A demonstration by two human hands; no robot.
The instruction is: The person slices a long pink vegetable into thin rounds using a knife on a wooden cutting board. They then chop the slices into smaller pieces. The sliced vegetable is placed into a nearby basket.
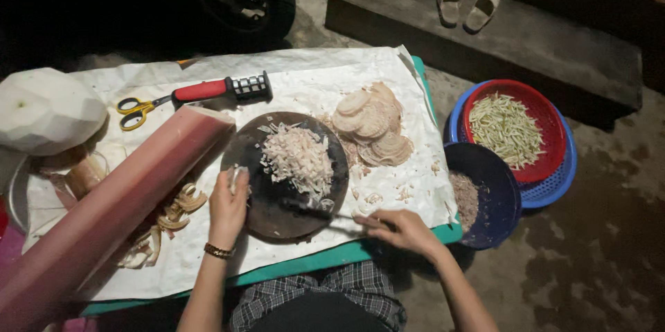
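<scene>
Presently, chopping is the step in hand. The worktop (pixel 291 264), low, teal-edged and covered in white paper, carries everything. Largest on it is a long pink banana stem (pixel 104 214), lying diagonally from the near left corner toward the centre. A peeled white block (pixel 41 110) sits at far left. A round dark chopping board (pixel 273 197) lies at centre, with a pile of chopped white pieces (pixel 298 159) on its far half. Thin round slices (pixel 370 124) are fanned on the paper just right of the board.

The left hand (pixel 227 204) is curled closed at the board's left edge, pressing down a small pale piece. The right hand (pixel 402 229) is closed around the handle of a knife (pixel 315 211), the blade lying across the board's near part.

On the floor at right, a red basket (pixel 537 107) of pale green strips sits nested in a blue one, with a dark bowl (pixel 495 197) of scraps nearer. Scissors (pixel 138 110) and a red-handled tool (pixel 218 88) lie at the far side.

In my judgement, the next cut calls for fingers kept clear of the blade.

The knife's edge is hard to make out against the dark board; the stem's near end is cut off; the far left is in darkness.
</scene>
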